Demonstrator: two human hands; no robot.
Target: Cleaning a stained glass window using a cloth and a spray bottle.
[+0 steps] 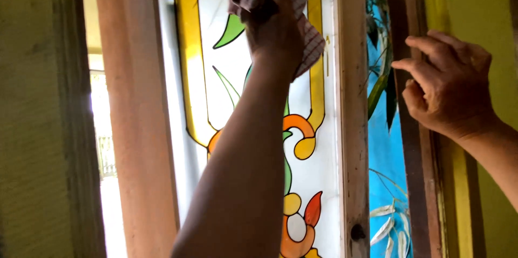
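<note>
My left hand is raised high and grips a bunched red-and-white checked cloth, pressing it against a stained-glass pane with yellow borders, green leaves and orange shapes. My forearm hides the middle of the pane. My right hand rests on the dark brown wooden frame at the right, fingers curled around its edge, with nothing in it.
The pane sits in a worn pale wooden sash. Leaves against a bright blue surface show through the gap between sash and frame. A yellow wall is at the right, a reddish post and a bright opening at the left.
</note>
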